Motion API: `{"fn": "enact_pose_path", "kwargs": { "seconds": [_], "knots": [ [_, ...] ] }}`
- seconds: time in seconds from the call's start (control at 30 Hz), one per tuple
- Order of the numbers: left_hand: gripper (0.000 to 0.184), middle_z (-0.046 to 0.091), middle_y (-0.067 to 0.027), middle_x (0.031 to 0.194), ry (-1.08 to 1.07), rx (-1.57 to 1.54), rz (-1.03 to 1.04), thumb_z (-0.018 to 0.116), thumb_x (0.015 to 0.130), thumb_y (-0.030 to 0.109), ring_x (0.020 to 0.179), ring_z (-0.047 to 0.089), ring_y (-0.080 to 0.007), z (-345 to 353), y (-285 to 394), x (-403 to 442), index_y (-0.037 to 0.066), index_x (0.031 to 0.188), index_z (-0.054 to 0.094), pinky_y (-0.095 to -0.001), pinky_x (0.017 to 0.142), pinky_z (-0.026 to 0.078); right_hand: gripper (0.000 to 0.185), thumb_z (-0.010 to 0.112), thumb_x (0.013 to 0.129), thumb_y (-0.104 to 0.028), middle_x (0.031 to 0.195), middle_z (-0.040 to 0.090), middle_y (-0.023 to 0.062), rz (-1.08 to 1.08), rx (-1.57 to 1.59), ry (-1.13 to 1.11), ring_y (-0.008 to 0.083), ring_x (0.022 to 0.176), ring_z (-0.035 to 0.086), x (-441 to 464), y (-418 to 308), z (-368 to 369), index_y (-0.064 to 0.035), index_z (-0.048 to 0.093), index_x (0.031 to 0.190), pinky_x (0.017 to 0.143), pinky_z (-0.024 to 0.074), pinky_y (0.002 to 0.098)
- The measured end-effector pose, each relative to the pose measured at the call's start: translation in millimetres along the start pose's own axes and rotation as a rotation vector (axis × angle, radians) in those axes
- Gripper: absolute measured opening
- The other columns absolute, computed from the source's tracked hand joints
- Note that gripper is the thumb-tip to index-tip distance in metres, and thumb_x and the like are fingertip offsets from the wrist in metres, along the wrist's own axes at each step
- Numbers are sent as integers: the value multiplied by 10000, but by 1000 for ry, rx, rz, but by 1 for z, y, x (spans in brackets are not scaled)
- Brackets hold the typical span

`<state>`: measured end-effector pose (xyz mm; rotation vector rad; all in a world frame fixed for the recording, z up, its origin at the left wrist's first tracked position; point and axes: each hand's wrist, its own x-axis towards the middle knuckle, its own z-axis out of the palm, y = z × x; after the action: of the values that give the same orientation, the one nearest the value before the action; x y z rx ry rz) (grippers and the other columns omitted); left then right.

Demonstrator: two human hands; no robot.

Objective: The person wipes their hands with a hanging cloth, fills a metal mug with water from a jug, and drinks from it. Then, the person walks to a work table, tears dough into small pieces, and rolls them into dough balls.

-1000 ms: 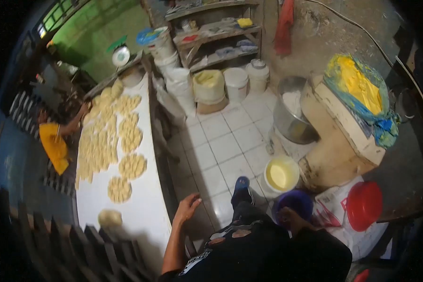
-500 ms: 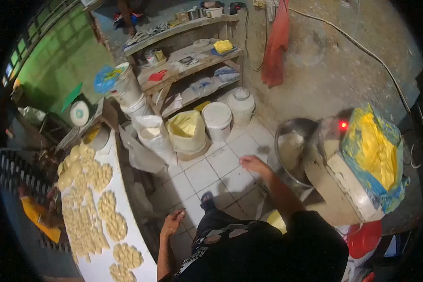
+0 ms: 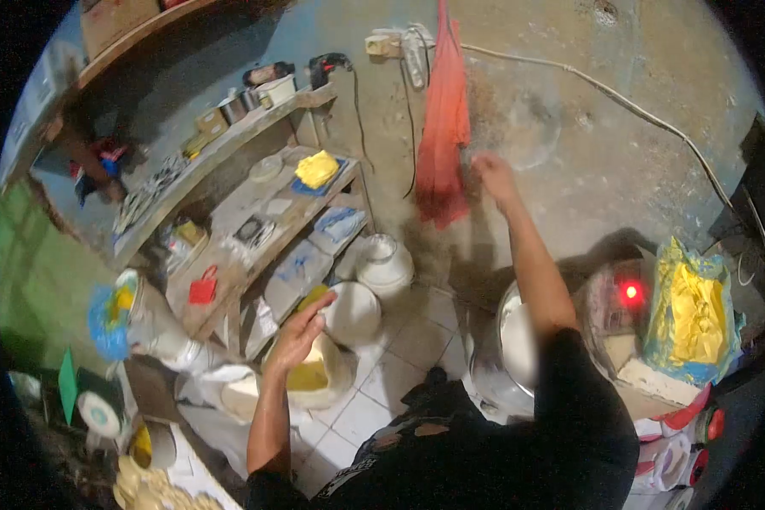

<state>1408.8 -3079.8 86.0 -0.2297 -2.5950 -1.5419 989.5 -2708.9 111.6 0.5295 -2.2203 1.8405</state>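
- Basically, tiled flr, stained wall w/ red cloth hanging.
- R hand raised just beside cloth; can't tell if fingers apart.
- L hand fwd, empty, thumb apart frm fingers.

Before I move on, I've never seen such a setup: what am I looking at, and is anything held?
No machine here: just a person's bare hands, seen from a camera worn on the head, looking forward and down. The right hand is raised beside the hanging red cloth; whether it touches or holds anything, I cannot tell. The left hand looks empty. On the wooden shelf sits a yellow mass and a small red item. Pale dough shows at lower left.
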Motion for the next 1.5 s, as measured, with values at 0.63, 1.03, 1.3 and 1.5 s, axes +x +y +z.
{"fn": "enact_pose_path", "kwargs": {
  "seconds": [0.63,1.03,1.3,1.5],
  "knots": [
    [689,316,-160,1651,-296,-930,75,495,1063,447,1530,286,-259,91,17,537,62,1607,317,-400,1217,249,339,682,973,-355,920,700,131,-788,29,-521,282,834,691,180,-159,9,-55,676,1129,765,566,405],
    [694,259,-227,1652,178,-578,455,582,1011,291,1545,235,-337,114,82,644,6,1585,317,-447,1230,220,606,572,1003,-572,1166,684,130,-342,1806,-604,285,1088,645,276,-126,69,-58,625,1320,941,559,438],
    [711,222,-273,1653,85,-469,795,641,977,187,1555,201,-389,157,75,533,-31,1571,317,-478,1239,201,463,541,1045,-430,1244,637,155,-334,1179,-337,296,1067,632,245,-155,10,-50,619,1299,936,528,428],
    [750,128,-322,1673,255,-353,731,696,920,138,1580,91,-433,136,141,547,63,1591,370,-456,1252,184,478,483,1052,-367,1441,533,174,-419,1161,-344,295,1308,517,249,-116,27,-47,541,1403,1117,404,412]
  ]
}}
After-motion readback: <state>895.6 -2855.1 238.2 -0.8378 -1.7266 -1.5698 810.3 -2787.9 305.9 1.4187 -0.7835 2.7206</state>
